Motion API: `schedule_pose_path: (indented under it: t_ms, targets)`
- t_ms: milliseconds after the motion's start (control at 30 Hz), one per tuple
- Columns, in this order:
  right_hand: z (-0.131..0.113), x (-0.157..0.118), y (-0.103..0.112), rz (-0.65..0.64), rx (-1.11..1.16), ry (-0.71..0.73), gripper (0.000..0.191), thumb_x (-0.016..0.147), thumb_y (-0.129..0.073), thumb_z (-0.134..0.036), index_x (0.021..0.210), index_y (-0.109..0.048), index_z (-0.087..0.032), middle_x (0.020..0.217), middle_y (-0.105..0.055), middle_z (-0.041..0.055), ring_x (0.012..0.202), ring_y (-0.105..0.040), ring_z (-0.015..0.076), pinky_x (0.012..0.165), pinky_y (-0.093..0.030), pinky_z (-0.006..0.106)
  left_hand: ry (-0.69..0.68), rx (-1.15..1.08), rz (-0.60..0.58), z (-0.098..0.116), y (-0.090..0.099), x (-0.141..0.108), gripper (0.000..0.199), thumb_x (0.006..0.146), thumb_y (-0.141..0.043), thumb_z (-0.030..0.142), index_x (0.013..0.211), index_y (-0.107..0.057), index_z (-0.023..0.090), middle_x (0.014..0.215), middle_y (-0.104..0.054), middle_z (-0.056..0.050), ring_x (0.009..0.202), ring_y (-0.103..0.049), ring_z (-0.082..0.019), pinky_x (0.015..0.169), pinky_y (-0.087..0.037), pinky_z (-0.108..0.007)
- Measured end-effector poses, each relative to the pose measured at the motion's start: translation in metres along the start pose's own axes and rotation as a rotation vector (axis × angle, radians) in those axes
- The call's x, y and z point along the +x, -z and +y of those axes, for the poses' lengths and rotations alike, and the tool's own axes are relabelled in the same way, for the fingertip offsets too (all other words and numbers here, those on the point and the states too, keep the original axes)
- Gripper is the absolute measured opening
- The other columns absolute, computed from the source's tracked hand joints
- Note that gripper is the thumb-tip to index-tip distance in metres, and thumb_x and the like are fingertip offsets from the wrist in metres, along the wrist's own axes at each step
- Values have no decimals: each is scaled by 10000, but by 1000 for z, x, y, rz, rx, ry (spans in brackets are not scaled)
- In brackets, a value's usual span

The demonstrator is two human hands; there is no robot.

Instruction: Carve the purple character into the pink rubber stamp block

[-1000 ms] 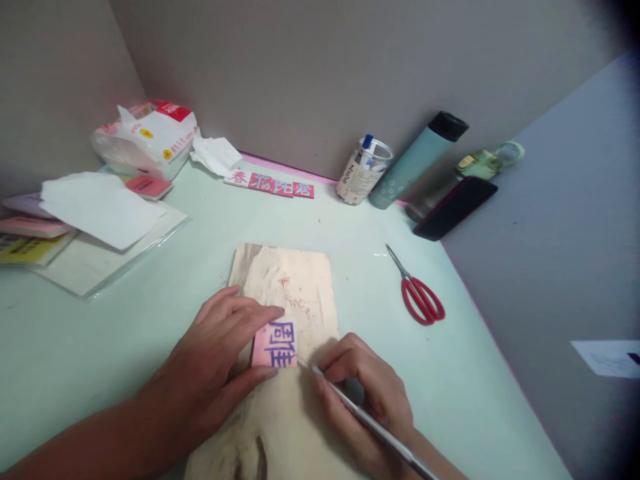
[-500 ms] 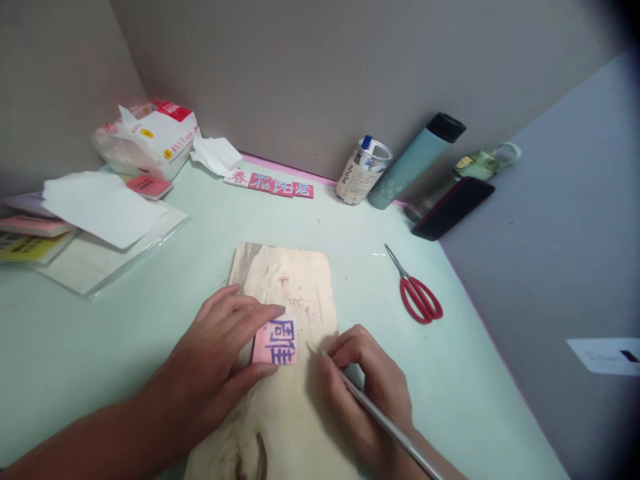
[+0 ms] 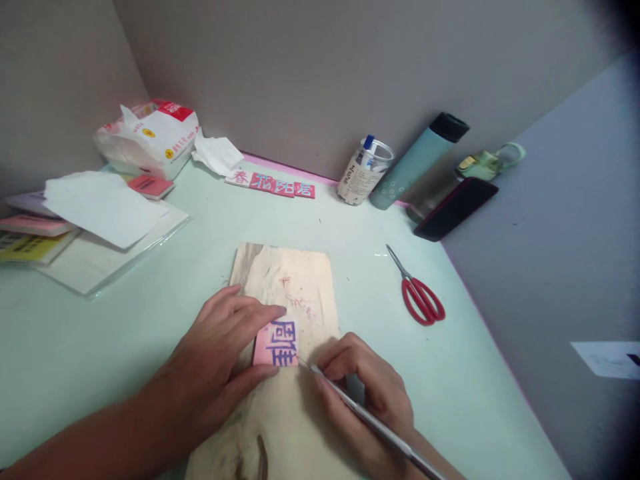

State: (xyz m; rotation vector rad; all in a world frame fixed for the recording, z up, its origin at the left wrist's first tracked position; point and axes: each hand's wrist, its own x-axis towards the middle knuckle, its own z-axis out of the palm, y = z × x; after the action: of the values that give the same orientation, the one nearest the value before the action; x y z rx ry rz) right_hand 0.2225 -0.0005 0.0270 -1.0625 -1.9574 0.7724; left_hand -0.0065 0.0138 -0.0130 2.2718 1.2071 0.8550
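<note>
A pink rubber block (image 3: 276, 343) marked with purple Chinese characters lies flat on a wooden board (image 3: 310, 267). My left hand (image 3: 227, 337) grips the block at its upper and lower edges, between forefinger and thumb. My right hand (image 3: 367, 390) is closed in a pen hold around a slim metal craft knife (image 3: 370, 420). The knife's fine tip is at the block's lower right corner; I cannot tell whether it cuts in. Red marks show on the board above the block.
Red-handled scissors (image 3: 423, 300) lie right of the board. Behind are carved pink blocks (image 3: 273, 185), a can with a blue-capped pen (image 3: 357, 180), a teal bottle (image 3: 420, 160) and a black phone (image 3: 456, 208). Papers (image 3: 105, 207) and a tissue pack (image 3: 150, 137) sit left.
My right hand has brought the knife tip left and down, from beside the block to its lower right corner. My left hand and the block stay in place.
</note>
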Motion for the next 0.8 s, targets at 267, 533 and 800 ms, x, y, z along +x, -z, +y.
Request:
schedule_pose_path:
  t_ms: [267, 533, 800]
  targets:
    - [10, -4, -5, 13, -60, 150, 203, 861, -566, -11, 847, -538, -212, 757, -637, 39, 649, -558, 160, 551, -435, 287, 2, -10, 5, 1, 1, 0, 399, 981, -556, 366, 1353, -454, 264, 1199, -637, -30, 1176, -525, -260, 1183, -208, -491]
    - [15, 4, 3, -58, -39, 149, 215, 874, -571, -31, 786, -528, -222, 776, -659, 33, 720, -586, 178, 639, -499, 325, -9, -9, -8, -1, 1, 0, 391, 992, -536, 361, 1362, -451, 269, 1195, -645, -41, 1172, -534, -268, 1180, -224, -513]
    - [29, 3, 2, -99, -29, 230, 220, 874, -564, -23, 822, -513, -230, 794, -672, 30, 761, -616, 190, 685, -522, 357, -25, 14, -5, -2, 3, 2, 399, 985, -535, 355, 1366, -461, 263, 1192, -663, -37, 1158, -565, -259, 1187, -255, -509]
